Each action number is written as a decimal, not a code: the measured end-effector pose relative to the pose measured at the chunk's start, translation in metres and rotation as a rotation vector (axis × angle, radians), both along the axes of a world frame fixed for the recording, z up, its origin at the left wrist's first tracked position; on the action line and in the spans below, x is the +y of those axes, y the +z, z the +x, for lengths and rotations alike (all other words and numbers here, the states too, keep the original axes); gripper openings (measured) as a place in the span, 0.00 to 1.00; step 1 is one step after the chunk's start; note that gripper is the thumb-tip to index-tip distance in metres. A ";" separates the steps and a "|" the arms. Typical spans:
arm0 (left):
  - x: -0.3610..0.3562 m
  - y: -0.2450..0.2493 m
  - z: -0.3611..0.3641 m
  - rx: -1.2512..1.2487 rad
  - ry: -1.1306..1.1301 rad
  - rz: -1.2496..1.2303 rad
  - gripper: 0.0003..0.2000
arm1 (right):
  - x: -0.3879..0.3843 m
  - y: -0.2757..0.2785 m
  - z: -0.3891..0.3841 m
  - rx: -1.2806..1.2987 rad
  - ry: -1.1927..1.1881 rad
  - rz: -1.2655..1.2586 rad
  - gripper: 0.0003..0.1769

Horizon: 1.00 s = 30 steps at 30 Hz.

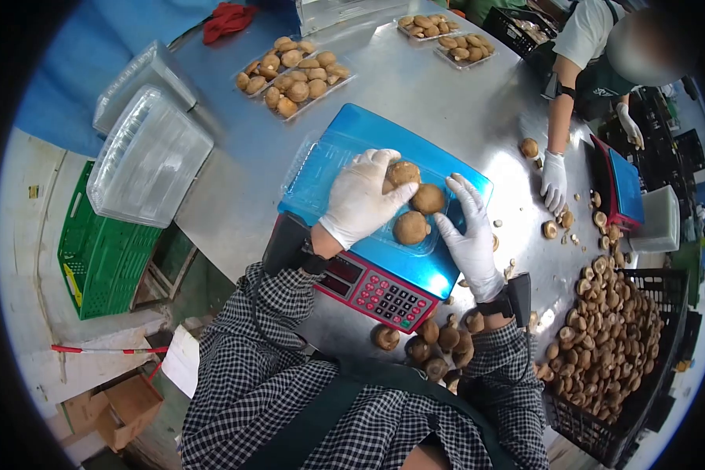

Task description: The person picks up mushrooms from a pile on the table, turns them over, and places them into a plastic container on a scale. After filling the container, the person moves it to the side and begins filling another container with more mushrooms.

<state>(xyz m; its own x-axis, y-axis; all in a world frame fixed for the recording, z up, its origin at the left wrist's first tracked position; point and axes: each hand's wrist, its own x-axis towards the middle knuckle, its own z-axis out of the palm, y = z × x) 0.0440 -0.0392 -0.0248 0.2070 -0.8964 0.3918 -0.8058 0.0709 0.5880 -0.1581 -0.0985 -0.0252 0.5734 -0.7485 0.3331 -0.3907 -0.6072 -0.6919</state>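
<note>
Blue-topped scale [384, 291], clear tray [321, 176] seemingly filling: your left hand [360, 202] pinches a mushroom [403, 172], right hand [468, 235] lies open; seat it, then check the weight.

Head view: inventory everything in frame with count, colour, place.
Scale: one, blue top, red keypad, table centre.
Mushrooms on scale: three, brown, under the hands.
Loose mushrooms: about eight, brown, near edge.
Black crate: one, mushroom-filled, right.
Filled trays: about four, clear, far side.
Empty tray stacks: two, clear, left.
Green crate: one, lower left.
Red cloth: one, far edge.
Second scale: one, blue-red, right.
Co-worker's hand: one, white-gloved, on table right.
Left hand: white glove, on top mushroom.
Right hand: white glove, open, touching mushrooms.
</note>
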 end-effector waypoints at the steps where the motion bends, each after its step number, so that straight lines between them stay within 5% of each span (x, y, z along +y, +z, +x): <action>1: -0.001 -0.002 0.002 0.038 -0.006 -0.002 0.21 | 0.000 0.000 -0.006 -0.054 -0.021 0.041 0.28; 8: 0.000 -0.002 -0.009 -0.210 -0.017 -0.027 0.15 | 0.021 0.002 -0.051 0.037 -0.064 0.073 0.20; 13: -0.001 0.006 -0.006 -0.062 -0.095 0.143 0.18 | 0.059 0.009 -0.133 0.005 -0.265 0.049 0.18; 16: 0.002 0.006 0.001 0.005 -0.075 0.141 0.20 | 0.092 0.005 -0.214 -0.069 -0.611 0.161 0.18; 18: 0.005 0.019 -0.007 0.033 -0.043 0.088 0.23 | 0.106 -0.018 -0.286 -0.030 -0.861 -0.004 0.18; 22: 0.018 0.073 -0.071 0.167 -0.173 0.082 0.18 | 0.146 -0.035 -0.377 -0.038 -1.285 0.040 0.18; 26: 0.033 0.080 -0.162 0.092 -0.636 0.196 0.17 | 0.173 -0.052 -0.372 -0.160 -1.148 0.348 0.17; 28: 0.036 0.045 -0.200 0.033 -0.834 0.218 0.19 | 0.182 -0.074 -0.361 -0.054 -1.012 0.297 0.15; 30: 0.039 0.005 -0.229 0.052 -0.807 0.352 0.23 | 0.188 -0.066 -0.348 0.349 -0.835 -0.031 0.12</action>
